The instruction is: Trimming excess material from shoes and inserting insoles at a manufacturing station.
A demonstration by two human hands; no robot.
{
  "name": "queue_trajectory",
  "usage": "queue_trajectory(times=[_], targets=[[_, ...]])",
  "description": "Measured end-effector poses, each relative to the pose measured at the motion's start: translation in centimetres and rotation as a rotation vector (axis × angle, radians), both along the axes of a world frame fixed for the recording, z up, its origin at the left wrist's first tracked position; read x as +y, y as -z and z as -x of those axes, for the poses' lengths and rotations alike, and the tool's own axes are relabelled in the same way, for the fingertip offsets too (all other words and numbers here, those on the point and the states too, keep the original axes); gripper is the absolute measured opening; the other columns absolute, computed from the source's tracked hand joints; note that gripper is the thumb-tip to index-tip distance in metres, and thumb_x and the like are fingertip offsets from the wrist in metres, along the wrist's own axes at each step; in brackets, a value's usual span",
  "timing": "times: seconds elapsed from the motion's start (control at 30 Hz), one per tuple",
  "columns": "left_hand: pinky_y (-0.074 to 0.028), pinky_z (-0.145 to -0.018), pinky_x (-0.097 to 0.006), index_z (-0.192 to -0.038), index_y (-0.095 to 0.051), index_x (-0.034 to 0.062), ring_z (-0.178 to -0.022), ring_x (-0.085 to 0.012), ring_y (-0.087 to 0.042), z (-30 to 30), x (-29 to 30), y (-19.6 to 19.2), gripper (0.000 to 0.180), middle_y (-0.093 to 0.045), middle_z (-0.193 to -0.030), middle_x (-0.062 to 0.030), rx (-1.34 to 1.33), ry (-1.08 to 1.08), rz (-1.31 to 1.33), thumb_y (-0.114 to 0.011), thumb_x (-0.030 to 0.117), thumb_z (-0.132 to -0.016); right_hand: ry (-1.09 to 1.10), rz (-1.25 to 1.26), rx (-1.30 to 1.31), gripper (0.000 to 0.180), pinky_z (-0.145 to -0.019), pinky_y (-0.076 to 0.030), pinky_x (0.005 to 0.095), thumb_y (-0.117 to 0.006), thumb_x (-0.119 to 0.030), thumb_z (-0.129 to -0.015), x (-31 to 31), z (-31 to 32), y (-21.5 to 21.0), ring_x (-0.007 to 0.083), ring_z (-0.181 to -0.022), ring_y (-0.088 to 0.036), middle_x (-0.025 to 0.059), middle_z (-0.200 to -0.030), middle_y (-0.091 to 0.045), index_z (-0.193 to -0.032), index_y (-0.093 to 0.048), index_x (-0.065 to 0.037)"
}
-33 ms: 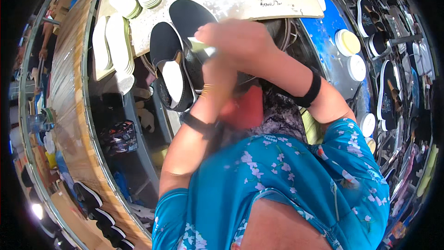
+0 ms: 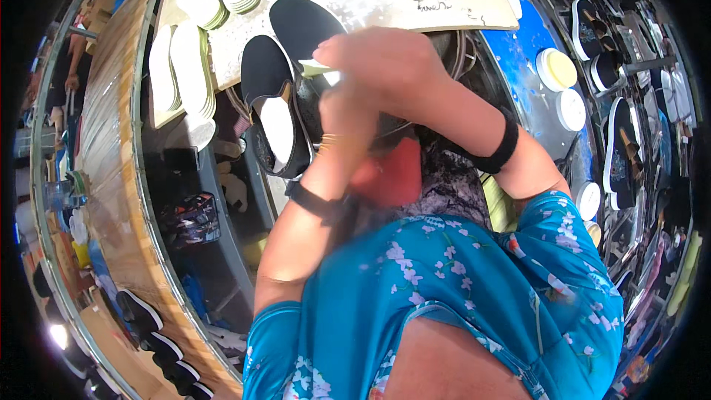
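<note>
My right hand [image 2: 385,67] hovers over a black slip-on shoe [image 2: 315,107] at the board's near edge, fingers pinched on the end of a pale insole [image 2: 317,68]. My left hand [image 2: 348,115], with a gold bangle and a black wristband, grips that shoe from below; its fingers are partly hidden and blurred. A second black shoe [image 2: 268,96] with a white insole inside lies just to the left. Behind them rests a third black upper [image 2: 300,22].
Stacks of white insoles [image 2: 189,67] cover the pale board [image 2: 370,4]. Round white tubs [image 2: 557,68] stand at the right, with finished black shoes [image 2: 618,155] beyond. A red object [image 2: 389,174] lies under my arms. A plastic-wrapped wooden bench [image 2: 111,148] curves along the left.
</note>
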State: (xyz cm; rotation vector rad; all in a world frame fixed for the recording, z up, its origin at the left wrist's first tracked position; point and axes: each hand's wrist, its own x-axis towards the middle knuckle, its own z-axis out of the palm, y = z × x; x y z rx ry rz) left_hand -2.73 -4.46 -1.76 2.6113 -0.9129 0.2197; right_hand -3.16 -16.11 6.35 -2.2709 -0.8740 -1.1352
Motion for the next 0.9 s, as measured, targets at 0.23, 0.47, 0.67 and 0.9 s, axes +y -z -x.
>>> queue_trajectory(times=[0.23, 0.47, 0.67, 0.9], targets=[[-0.041, -0.085, -0.030, -0.107, -0.043, 0.0046, -0.097, -0.0174, -0.050, 6.2, 1.4, 0.1, 0.021, -0.050, -0.100, -0.0090, -0.080, -0.148, 0.423, -0.037, 0.009, -0.088, -0.231, 0.162, 0.113, 0.023, -0.062, -0.050, 0.0306, -0.059, -0.011, -0.066, 1.8, 6.7, -0.9, 0.0214, -0.075, -0.061, 0.0070, -0.086, -0.061, -0.088, -0.060, -0.006], [-0.037, -0.087, -0.037, -0.105, -0.051, 0.0048, -0.101, -0.0266, -0.047, 9.0, 7.3, -3.5, 0.026, -0.053, -0.102, -0.0102, -0.095, 0.011, 0.086, -0.046, 0.010, -0.080, -0.174, 0.412, 0.321, 0.027, -0.069, -0.047, 0.0298, -0.059, -0.016, -0.068, 2.8, 10.3, 1.5, 0.0206, -0.087, -0.056, 0.0077, -0.097, -0.056, -0.092, -0.056, -0.006], [-0.042, -0.077, -0.036, -0.099, -0.054, 0.0020, -0.091, -0.0267, -0.053, 8.2, 9.9, -2.8, 0.028, -0.055, -0.099, -0.0104, -0.132, 0.220, 0.024, -0.057, 0.006, -0.071, -0.029, 0.484, 0.224, 0.013, -0.058, -0.041, 0.0282, -0.053, -0.020, -0.066, 3.4, 5.7, 4.2, 0.0172, -0.068, -0.051, 0.0030, -0.073, -0.053, -0.074, -0.052, -0.008], [-0.046, -0.072, -0.035, -0.095, -0.054, 0.0005, -0.087, -0.0289, -0.056, 7.7, 10.4, -2.5, 0.026, -0.056, -0.098, -0.0131, -0.132, 0.254, 0.101, -0.058, 0.003, -0.070, 0.022, 0.605, 0.987, 0.012, -0.057, -0.047, 0.0403, -0.058, -0.013, -0.067, 4.7, 3.3, 1.9, 0.0307, -0.068, -0.061, 0.0134, -0.068, -0.060, -0.075, -0.060, -0.004]])
